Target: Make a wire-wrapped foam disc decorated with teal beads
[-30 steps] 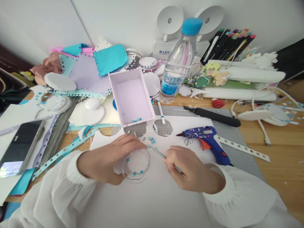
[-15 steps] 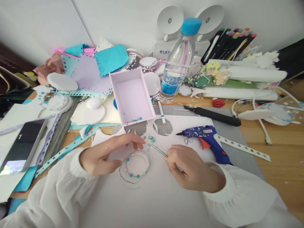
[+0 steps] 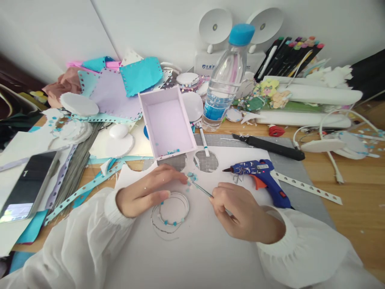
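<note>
My right hand (image 3: 236,208) is closed around a pair of slim metal tweezers (image 3: 203,190). Their tips point left into a small pile of pale blue paper bits (image 3: 191,176) on the white sheet (image 3: 210,249). On the pile's left side, my left hand (image 3: 152,188) has its fingers stretched out, the fingertips at the edge of the bits and nothing held. Just below that hand lies a ring of thin wire (image 3: 188,206) around a white disc (image 3: 174,209), with a few small blue pieces along its rim. A loose wire end curls out at the ring's lower left.
A blue glue gun (image 3: 255,166) rests right of the sheet's middle, below a black craft knife (image 3: 270,146). Behind stand a lilac open box (image 3: 167,124) and a water bottle (image 3: 224,80). A phone (image 3: 28,180) lies at left, a marker (image 3: 203,140) beside the box.
My left hand has moved right and slightly up, bringing its fingertips to the paper bits. The right hand with the tweezers has barely moved.
</note>
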Motion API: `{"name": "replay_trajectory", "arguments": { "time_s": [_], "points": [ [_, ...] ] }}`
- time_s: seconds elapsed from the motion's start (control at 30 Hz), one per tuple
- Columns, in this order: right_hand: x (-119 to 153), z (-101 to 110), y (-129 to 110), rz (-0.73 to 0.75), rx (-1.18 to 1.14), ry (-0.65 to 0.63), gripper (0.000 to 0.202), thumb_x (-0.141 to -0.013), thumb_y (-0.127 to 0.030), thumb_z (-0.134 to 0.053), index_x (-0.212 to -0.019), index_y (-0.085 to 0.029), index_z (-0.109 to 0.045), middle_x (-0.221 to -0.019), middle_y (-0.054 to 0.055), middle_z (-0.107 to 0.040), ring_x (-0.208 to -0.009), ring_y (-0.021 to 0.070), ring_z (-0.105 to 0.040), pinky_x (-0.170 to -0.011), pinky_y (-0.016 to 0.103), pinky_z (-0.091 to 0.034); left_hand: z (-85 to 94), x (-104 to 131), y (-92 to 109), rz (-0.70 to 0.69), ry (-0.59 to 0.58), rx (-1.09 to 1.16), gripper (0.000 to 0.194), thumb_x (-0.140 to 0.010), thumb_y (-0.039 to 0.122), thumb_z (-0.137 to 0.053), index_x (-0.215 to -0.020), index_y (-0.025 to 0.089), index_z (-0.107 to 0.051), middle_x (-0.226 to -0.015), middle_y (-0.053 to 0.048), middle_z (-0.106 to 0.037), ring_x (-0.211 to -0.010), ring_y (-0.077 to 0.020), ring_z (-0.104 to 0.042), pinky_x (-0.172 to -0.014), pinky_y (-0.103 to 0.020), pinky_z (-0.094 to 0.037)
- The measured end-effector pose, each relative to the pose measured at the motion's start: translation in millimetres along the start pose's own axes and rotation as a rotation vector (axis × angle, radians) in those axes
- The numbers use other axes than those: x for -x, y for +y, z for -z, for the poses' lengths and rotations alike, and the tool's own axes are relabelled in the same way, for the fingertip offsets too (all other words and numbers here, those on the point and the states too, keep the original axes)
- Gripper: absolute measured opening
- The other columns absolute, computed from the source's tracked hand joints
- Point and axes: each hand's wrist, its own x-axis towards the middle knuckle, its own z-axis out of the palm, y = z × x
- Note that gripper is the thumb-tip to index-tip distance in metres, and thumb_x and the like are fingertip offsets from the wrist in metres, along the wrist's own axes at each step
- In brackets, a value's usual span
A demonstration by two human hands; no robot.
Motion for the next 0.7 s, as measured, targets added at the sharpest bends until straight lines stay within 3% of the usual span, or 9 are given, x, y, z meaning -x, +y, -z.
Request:
{"name": "replay_trajectory", "arguments": {
  "time_s": [0.7],
  "points": [
    [-1.1, -5.8, 1.9, -0.008, -0.013, -0.015, 0.029, -0.081, 0.002, -0.040, -0.072, -0.022, -0.026, -0.062, -0.004, -0.032, -0.058, 0.0126, -0.027, -0.055, 0.028, -0.025, 0.5, -0.4, 0.0, -0.063, 0.043, -0.085, 0.047, -0.093, 0.035, -0.028, -0.130, 0.015, -0.050, -0.121, -0.012, -0.057, -0.114, -0.0270, -0.048, -0.101, -0.040, -0.037]
  ]
}}
